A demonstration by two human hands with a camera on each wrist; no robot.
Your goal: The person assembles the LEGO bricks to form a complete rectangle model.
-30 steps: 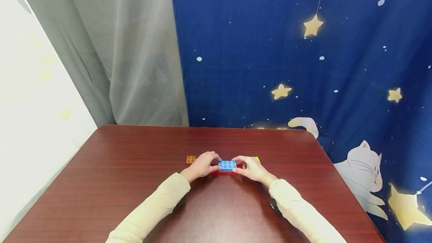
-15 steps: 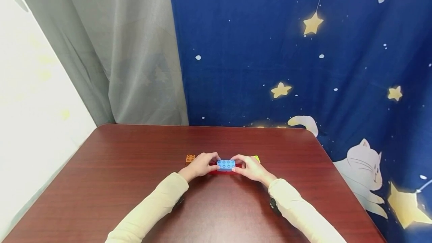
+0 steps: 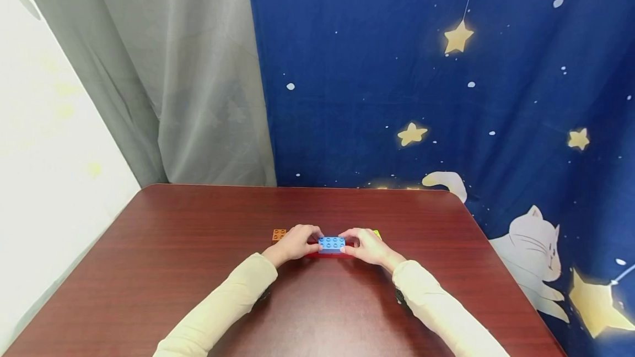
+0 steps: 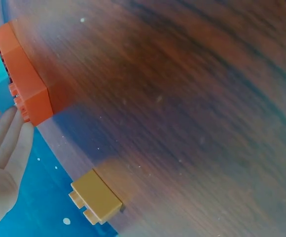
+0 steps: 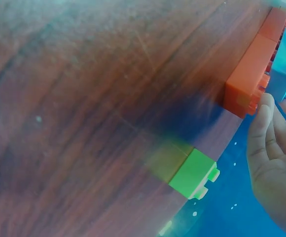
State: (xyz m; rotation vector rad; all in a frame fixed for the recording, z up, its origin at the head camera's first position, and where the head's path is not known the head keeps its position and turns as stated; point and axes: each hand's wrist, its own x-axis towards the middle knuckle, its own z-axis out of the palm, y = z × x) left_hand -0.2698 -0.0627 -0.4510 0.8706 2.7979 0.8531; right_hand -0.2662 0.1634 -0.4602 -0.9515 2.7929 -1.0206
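Observation:
A blue toy brick with studs (image 3: 331,244) is pinched at its left end by my left hand (image 3: 296,242) and at its right end by my right hand (image 3: 368,247). Directly below it lie two red bricks end to end (image 3: 327,256), with a seam visible between them in the left wrist view (image 4: 27,74). Red studs show along the blue brick's underside in the right wrist view (image 5: 284,64); whether it is fully seated on them I cannot tell. Fingertips of both hands are close to the red bricks' ends.
Left of my left hand stands a small orange brick (image 3: 279,234). A small green brick (image 5: 195,173) stands beyond my right hand, mostly hidden in the head view. All are on a dark red wooden table (image 3: 198,219), with a blue starry curtain (image 3: 347,70) behind.

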